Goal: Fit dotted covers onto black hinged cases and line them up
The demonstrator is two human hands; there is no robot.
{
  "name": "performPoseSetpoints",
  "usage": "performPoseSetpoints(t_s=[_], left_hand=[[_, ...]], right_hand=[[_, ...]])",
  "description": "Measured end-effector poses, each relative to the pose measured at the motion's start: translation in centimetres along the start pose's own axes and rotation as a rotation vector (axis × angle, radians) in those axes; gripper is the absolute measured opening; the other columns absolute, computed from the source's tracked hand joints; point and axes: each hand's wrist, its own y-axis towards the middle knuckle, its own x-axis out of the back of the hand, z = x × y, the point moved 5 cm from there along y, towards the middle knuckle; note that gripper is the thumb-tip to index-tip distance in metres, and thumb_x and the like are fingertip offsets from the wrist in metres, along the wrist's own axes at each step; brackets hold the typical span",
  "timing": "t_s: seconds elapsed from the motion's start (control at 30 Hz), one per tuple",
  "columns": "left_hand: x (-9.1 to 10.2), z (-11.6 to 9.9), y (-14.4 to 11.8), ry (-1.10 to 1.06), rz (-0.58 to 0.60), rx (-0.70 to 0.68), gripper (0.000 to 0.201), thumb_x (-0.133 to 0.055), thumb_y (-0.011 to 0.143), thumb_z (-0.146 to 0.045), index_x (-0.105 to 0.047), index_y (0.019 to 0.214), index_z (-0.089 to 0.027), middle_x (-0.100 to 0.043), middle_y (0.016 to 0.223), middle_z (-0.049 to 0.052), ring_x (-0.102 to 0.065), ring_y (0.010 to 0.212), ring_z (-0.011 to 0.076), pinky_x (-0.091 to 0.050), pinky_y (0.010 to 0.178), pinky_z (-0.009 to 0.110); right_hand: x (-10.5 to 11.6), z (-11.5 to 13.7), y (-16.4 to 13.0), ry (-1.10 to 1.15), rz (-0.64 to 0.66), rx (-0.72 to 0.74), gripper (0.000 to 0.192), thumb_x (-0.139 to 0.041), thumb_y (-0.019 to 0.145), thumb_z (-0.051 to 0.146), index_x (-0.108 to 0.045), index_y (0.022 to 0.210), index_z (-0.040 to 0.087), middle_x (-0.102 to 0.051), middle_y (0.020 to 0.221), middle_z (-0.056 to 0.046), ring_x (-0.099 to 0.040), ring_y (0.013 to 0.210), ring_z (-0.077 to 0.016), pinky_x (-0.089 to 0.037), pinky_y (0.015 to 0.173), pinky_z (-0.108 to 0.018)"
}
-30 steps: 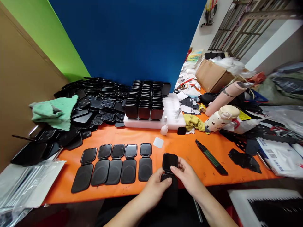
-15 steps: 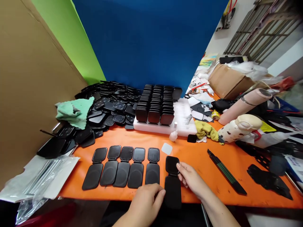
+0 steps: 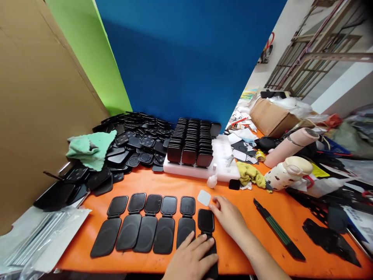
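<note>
My left hand [image 3: 190,256] lies flat on the lower half of a black hinged case [image 3: 206,221] at the right end of a row of opened black cases [image 3: 145,227] on the orange table [image 3: 262,249]. My right hand [image 3: 229,216] rests beside that case's upper half, fingers stretched toward a small white square pad [image 3: 203,197] and touching or nearly touching its edge. Neither hand grips anything.
A white foam block [image 3: 223,155] carries rows of stacked black cases [image 3: 190,142]. A heap of black parts [image 3: 128,140] with a green cloth [image 3: 89,147] lies at left. A black utility knife [image 3: 276,229], yellow rag [image 3: 250,174], bottles and clutter fill the right.
The last case has been set down in line with the row. My left hand now presses on its lower half, and my right hand has let go and moved up toward the white pad.
</note>
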Motion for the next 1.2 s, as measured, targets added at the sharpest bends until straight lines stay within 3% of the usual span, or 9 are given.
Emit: performPoseSetpoints(t_s=[0.17,0.37,0.57,0.7,0.87,1.2], left_hand=[[0.1,0.1,0.0,0.032,-0.061,0.008,0.025,-0.049,0.088,-0.04,-0.058,0.109,-0.03,-0.063,0.119,-0.002,-0.059,0.106,0.0172,-0.042,0.095,0.031],[-0.3,0.4,-0.2,-0.005,0.036,0.0,0.043,-0.044,0.085,-0.055,-0.054,0.117,-0.029,-0.057,0.127,0.0,-0.054,0.114,0.0188,-0.038,0.099,0.033],[-0.9,0.3,-0.7,-0.09,0.101,0.088,0.044,-0.047,0.085,-0.052,-0.049,0.123,-0.031,-0.046,0.137,-0.002,-0.046,0.122,0.0207,-0.033,0.104,0.04],[-0.9,0.3,-0.6,-0.138,0.137,0.11,0.045,-0.05,0.084,-0.051,-0.047,0.125,-0.032,-0.044,0.139,-0.001,-0.044,0.123,0.0226,-0.033,0.104,0.044],[-0.7,0.2,-0.6,-0.16,0.155,0.149,0.045,-0.05,0.084,-0.048,-0.045,0.127,-0.035,-0.04,0.141,-0.004,-0.041,0.126,0.022,-0.032,0.105,0.045],[-1.4,0.5,-0.5,-0.074,0.252,0.099,0.06,-0.064,0.076,-0.035,-0.04,0.131,-0.033,-0.035,0.144,-0.001,-0.04,0.127,0.026,-0.036,0.102,0.052]], right_hand=[[-0.5,1.5,2.1,-0.057,-0.002,-0.014,0.038,-0.06,0.075,0.039,-0.053,0.105,0.016,-0.055,0.106,-0.011,-0.057,0.097,-0.0282,-0.04,0.073,-0.033],[-0.3,1.5,2.9,-0.052,0.059,-0.006,0.054,-0.066,0.07,0.038,-0.046,0.116,0.018,-0.055,0.111,-0.01,-0.056,0.1,-0.027,-0.04,0.075,-0.032],[-0.3,1.0,3.2,-0.023,0.108,0.007,0.046,-0.066,0.069,0.039,-0.051,0.107,0.018,-0.056,0.107,-0.009,-0.057,0.095,-0.025,-0.04,0.074,-0.031],[-0.4,1.0,3.2,-0.011,0.108,0.028,0.051,-0.066,0.07,0.039,-0.048,0.112,0.018,-0.053,0.114,-0.01,-0.053,0.103,-0.0255,-0.039,0.079,-0.031],[-0.2,1.0,3.5,-0.002,0.121,0.04,0.043,-0.069,0.067,0.037,-0.051,0.102,0.019,-0.056,0.105,-0.007,-0.056,0.095,-0.0247,-0.04,0.075,-0.031],[-0.4,1.4,2.6,0.094,0.015,0.08,0.036,-0.065,0.07,0.027,-0.049,0.101,0.02,-0.06,0.101,-0.007,-0.058,0.091,-0.0241,-0.041,0.077,-0.031]])
